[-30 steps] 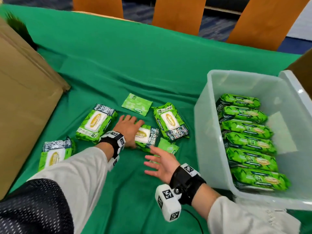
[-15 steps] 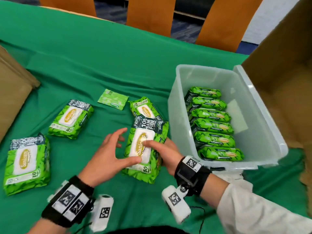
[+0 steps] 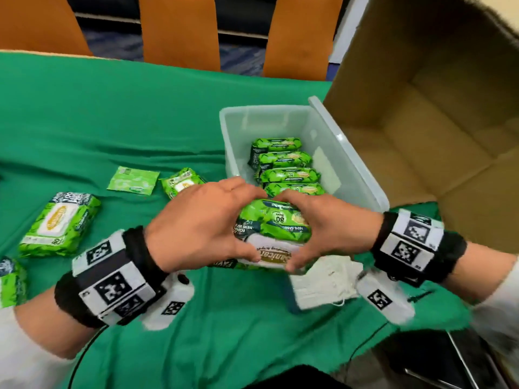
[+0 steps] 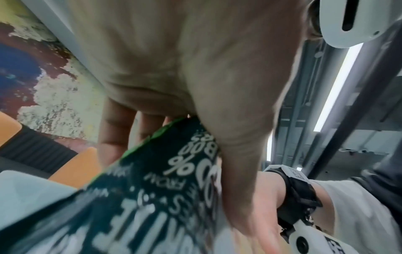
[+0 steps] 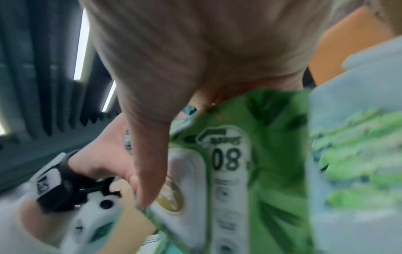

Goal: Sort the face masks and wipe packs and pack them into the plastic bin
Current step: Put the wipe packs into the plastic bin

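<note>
Since 0.5 s ago the wipe pack [image 3: 273, 220] has left the green tablecloth [image 3: 140, 113] and now hangs in the air between both hands, at the near-left corner of the plastic bin [image 3: 348, 164]. The cardboard box [image 3: 438, 113] at right is cut off by the frame edge. Inside the bin, 4 wipe packs [image 3: 286, 171] stand on edge in a row; the near end of the row is hidden behind the hands. The left hand [image 3: 196, 223] wraps the pack's left end, fingers over the far side and thumb on the near face. The right hand [image 3: 328, 226] clasps the right end the same way, so the pack sits squarely between the 2 palms. A white face mask [image 3: 325, 282] lies on the cloth under the right wrist, partly covered. On the table to the left lie 1 full wipe pack [image 3: 60, 223], another half hidden behind the left hand [image 3: 181, 182], 1 more cut off at the left edge [image 3: 11, 279], and a flat green sachet [image 3: 133, 180]. Both wrist views are blurred.
</note>
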Available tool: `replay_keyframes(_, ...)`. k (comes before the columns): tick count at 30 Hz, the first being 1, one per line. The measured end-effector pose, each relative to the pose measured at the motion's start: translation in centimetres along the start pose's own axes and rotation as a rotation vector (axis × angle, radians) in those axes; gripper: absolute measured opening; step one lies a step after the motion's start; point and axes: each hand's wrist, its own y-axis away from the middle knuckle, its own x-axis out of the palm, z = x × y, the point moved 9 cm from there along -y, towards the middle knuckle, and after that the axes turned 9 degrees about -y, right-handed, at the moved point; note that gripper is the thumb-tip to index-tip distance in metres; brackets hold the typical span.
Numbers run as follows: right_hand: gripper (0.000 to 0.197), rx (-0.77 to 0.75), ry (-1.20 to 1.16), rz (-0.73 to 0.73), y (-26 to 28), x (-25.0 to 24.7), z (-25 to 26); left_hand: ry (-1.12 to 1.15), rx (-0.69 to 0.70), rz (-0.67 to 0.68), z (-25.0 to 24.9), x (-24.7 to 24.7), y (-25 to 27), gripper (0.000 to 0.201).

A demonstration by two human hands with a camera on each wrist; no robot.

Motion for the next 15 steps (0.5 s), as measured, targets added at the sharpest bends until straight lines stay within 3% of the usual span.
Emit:
replay_keyframes(4,0.084,-0.014,0.104,-0.160,0.4,-4.9,-4.2,-0.134,-0.100,0.009,-0.2,0.3,-3.4,0.079)
replay_keyframes(7,0.073,-0.050,0.097,-0.250,0.4,-7.9,-5.8,-0.293,-0.061,0.041,-1.3,1.6,-7.7,0.075)
replay_keyframes(11,0.067,-0.075,0.113,-0.383,0.0,-11.3,-7.4,-0.198,-0.046,0.112,-1.4,5.6,-13.2,0.083)
replay_keyframes(15,0.067,-0.014,-0.222,-0.558,-1.0,-12.0,-12.3,-0.221,-0.200,0.131,0.8,7.7,-17.7,0.066)
